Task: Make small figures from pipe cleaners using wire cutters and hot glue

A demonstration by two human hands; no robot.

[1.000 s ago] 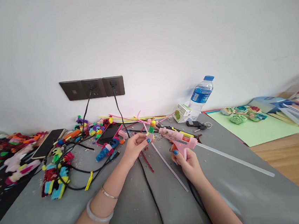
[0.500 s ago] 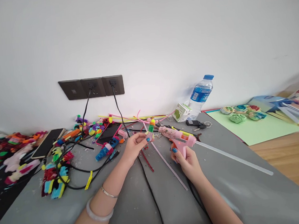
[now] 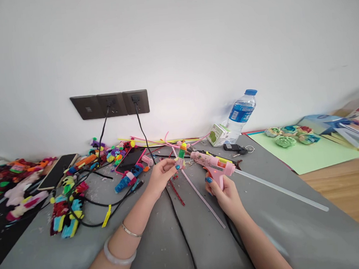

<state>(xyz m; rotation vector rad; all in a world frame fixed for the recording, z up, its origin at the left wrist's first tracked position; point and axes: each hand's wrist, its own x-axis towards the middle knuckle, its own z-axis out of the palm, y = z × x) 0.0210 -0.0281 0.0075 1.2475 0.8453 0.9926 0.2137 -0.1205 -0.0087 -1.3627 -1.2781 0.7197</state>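
Observation:
Between the thumb and fingers of my left hand [image 3: 162,176] is a small pipe-cleaner figure [image 3: 181,152], green and yellow with pink parts; my fingertips hide its lower part. My right hand [image 3: 226,193] is closed round the handle of a pink hot glue gun [image 3: 213,165], with a small red light glowing on it. Its nozzle points left, close beside the figure; whether they touch I cannot tell. A long clear glue stick [image 3: 283,190] juts from the gun's back. Below the figure a pale pink pipe cleaner [image 3: 203,198] slants across the grey table [image 3: 158,242].
Black cables [image 3: 179,223] run from the wall sockets [image 3: 110,105] over the table. Finished pipe-cleaner pieces [image 3: 67,213] and a phone [image 3: 58,171] lie left. At the back right stand a water bottle [image 3: 242,113] and small box [image 3: 218,134], near keys [image 3: 247,149] and green paper [image 3: 314,153].
Almost nothing differs. Both hands keep their places, with the glue gun's nozzle still beside the figure.

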